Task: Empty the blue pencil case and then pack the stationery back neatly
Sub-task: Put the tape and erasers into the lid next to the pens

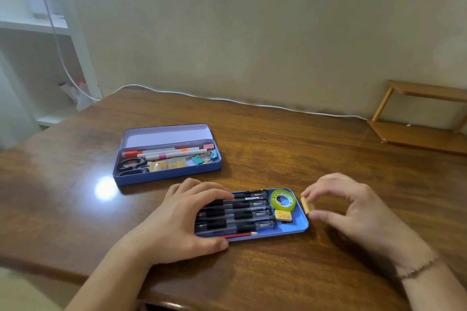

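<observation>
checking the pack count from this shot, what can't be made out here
All from the head view:
- Left ends of the black pens in the blue tray: covered by the left hand.
- Print on the yellow eraser in the tray: too small.
- Yellow eraser pinched by the right hand: motion-blurred.
- Scissors in the open pencil case: blades hidden under other stationery.

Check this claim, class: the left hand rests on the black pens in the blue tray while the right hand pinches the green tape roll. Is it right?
Not quite. In the head view the right hand pinches a small yellow eraser at the blue tray edge; the green tape roll lies untouched inside. The left hand does rest on the black pens.
</observation>
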Motion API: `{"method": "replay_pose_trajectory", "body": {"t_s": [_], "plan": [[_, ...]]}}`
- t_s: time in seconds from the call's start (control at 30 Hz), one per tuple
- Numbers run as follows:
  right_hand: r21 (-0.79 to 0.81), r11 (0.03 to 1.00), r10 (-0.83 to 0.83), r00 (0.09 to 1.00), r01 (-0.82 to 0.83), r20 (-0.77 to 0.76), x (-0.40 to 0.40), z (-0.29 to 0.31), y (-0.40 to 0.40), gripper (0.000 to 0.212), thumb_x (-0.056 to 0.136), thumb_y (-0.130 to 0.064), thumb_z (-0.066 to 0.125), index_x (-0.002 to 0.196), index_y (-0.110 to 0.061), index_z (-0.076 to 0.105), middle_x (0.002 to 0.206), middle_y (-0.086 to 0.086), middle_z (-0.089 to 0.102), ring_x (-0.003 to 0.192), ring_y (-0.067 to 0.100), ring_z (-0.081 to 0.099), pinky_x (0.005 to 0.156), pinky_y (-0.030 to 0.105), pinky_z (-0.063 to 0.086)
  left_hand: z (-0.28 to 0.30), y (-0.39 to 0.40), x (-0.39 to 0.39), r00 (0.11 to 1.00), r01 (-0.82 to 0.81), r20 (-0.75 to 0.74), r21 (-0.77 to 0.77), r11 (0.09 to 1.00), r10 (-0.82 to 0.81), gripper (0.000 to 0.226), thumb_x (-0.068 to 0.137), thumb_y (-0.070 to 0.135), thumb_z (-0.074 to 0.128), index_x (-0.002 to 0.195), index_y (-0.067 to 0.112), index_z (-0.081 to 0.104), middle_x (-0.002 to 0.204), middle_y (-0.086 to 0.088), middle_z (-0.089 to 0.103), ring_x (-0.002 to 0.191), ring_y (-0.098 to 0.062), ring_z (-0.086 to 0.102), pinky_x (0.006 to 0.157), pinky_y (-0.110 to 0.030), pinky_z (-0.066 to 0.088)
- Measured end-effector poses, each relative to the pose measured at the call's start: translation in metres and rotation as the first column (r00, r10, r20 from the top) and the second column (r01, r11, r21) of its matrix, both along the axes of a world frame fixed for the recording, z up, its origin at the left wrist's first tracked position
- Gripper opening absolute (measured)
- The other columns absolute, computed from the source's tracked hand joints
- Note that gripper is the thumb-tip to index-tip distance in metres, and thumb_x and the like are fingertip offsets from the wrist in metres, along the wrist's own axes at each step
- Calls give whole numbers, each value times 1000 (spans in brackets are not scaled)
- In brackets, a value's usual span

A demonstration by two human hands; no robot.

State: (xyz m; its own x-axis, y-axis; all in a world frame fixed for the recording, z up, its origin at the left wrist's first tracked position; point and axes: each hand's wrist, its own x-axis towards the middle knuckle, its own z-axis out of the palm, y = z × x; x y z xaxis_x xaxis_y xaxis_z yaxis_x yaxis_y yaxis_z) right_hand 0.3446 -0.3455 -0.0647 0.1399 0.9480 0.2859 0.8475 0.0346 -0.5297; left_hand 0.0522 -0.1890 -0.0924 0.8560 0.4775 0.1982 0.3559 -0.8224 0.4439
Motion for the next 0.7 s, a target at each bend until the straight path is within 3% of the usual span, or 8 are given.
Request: {"method": "replay_pose_trajectory", "body": {"t_s": [0.13, 0.27, 0.4, 0.7], "plan": [[-83, 982, 173, 984, -170, 39, -7, -10, 5, 17, 71, -34, 83, 84, -38, 72, 103, -29, 67, 114, 5, 54, 96, 41, 45, 0, 1, 0, 1000, 3, -8, -1, 1000, -3, 70, 69, 72, 63, 132, 51, 41, 133, 37, 38, 129, 5, 29, 112, -34, 27], [-129, 980, 163, 981, -149, 106, -3, -9, 4, 9, 75, -38, 78, 83, -40, 74, 112, -30, 57, 121, 5, 44, 99, 31, 42, -1, 1, 0, 1000, 5, -4, -3, 1000, -5, 69, 69, 73, 63, 132, 52, 41, 133, 38, 38, 129, 5, 28, 112, -35, 26], [-92, 982, 175, 975, -163, 134, -5, -9, 3, 5, 77, -42, 75, 82, -42, 74, 98, -26, 63, 109, 6, 53, 90, 37, 46, -1, 1, 0, 1000, 7, -2, 2, 1000, -7, 69, 69, 72, 63, 131, 51, 42, 133, 37, 38, 129, 5, 28, 112, -35, 27], [-120, 972, 225, 938, -200, 262, -18, -9, 5, 33, 79, -70, 53, 98, -47, 68, 106, -28, 48, 114, 5, 44, 89, 30, 44, -1, 0, 0, 1000, 2, 6, 5, 1000, -2, 69, 69, 71, 64, 131, 51, 42, 132, 37, 39, 129, 5, 29, 111, -36, 27]]}}
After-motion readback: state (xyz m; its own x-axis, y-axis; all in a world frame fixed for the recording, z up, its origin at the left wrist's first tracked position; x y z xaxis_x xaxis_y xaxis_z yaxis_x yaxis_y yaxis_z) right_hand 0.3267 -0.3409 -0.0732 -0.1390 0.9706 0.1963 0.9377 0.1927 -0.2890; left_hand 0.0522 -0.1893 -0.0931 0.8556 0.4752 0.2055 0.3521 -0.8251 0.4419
